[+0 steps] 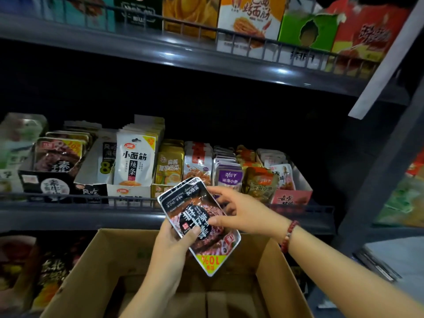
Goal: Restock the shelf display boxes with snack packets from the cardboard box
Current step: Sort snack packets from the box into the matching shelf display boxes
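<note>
Two hands are on the work at this moment, and both hold the same thing. My left hand (176, 239) grips a small stack of dark snack packets (198, 223) from below, with the thumb curled over the printed front. My right hand (238, 211) pinches the same stack from the right side, the thumb on the front and the fingers behind the upper edge. The print is upside down to me, so I think the packets must be turned before they go in. How many packets are in the stack I cannot tell exactly; at the top edge I see at least two.

The stack is in the air, above the open cardboard box (75, 269) and just in front of the rail of the middle shelf (80, 214). Inside the cardboard box I see mostly its brown bottom, so I judge that few packets remain there, but the part under my arms is hidden.

The matching display box (46, 182), with the same dark packets, stands far to the left on the shelf and looks already rather full. The other display boxes beside it hold many packets too. My judgement is that the restocking is well advanced, and this stack is yet to be placed.
</note>
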`<state>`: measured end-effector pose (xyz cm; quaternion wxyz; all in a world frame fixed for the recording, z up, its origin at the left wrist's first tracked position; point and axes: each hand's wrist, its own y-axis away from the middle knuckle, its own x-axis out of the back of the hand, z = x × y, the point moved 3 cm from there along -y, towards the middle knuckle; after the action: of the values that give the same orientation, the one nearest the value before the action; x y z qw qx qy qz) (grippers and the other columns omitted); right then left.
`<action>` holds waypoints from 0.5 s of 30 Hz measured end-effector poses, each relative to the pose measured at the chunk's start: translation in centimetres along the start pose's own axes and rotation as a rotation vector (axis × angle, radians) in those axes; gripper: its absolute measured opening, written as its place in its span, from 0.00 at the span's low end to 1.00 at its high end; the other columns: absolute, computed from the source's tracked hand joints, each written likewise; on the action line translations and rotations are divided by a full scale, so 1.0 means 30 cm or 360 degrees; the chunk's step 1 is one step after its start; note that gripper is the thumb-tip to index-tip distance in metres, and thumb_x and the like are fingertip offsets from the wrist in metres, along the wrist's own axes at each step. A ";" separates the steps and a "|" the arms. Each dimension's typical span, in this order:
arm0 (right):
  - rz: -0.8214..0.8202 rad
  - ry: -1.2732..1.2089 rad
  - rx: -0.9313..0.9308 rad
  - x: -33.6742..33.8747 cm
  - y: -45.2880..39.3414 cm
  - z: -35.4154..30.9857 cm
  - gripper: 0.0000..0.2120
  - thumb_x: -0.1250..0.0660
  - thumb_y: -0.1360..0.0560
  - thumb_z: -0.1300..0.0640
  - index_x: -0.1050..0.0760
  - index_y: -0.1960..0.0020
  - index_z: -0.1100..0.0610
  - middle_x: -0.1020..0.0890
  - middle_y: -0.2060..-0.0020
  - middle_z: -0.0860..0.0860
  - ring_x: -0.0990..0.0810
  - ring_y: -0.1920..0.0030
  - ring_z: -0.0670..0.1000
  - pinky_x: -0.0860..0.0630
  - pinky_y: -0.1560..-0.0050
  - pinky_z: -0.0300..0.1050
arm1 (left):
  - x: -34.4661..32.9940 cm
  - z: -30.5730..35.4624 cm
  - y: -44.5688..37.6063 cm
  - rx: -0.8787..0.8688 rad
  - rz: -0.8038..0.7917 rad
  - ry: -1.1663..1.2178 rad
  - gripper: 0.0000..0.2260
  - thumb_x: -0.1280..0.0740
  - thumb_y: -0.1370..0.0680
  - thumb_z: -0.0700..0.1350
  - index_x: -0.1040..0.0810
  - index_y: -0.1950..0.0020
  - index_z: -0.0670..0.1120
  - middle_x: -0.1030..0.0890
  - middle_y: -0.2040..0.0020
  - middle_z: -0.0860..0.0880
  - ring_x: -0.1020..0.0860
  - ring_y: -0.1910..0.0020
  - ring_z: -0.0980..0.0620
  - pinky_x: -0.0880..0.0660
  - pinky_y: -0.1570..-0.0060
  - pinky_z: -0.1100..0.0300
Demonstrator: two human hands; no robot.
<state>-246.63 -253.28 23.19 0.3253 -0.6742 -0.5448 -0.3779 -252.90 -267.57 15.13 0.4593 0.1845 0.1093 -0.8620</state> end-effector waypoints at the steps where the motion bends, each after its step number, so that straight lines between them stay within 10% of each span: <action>1: 0.0022 -0.0014 0.0012 -0.011 -0.005 -0.007 0.35 0.32 0.25 0.48 0.47 0.25 0.40 0.30 0.33 0.47 0.26 0.46 0.42 0.24 0.53 0.32 | 0.001 0.003 -0.001 -0.0010 0.0005 0.0014 0.16 0.30 0.28 0.37 0.25 0.41 0.47 0.15 0.48 0.47 0.17 0.48 0.47 0.23 0.46 0.47; 8: -0.0052 -0.0131 0.0049 -0.012 -0.030 -0.036 0.34 0.33 0.23 0.57 0.46 0.26 0.37 0.36 0.30 0.42 0.33 0.41 0.38 0.30 0.61 0.21 | 0.054 0.072 -0.001 0.0150 0.0009 0.0090 0.13 0.33 0.24 0.37 0.23 0.40 0.44 0.15 0.49 0.44 0.18 0.50 0.46 0.22 0.54 0.52; 15: -0.0266 0.0039 0.0166 0.054 -0.096 -0.147 0.26 0.32 0.24 0.56 0.35 0.33 0.34 0.34 0.39 0.34 0.32 0.38 0.42 0.28 0.36 0.46 | 0.177 0.237 -0.039 0.0322 -0.0420 -0.0608 0.19 0.25 0.33 0.39 0.22 0.43 0.43 0.15 0.51 0.43 0.16 0.52 0.45 0.20 0.55 0.52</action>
<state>-249.93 -255.66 26.89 0.3338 -0.6040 -0.6141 -0.3830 -258.12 -273.47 19.39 0.3345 0.0473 -0.0433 -0.9402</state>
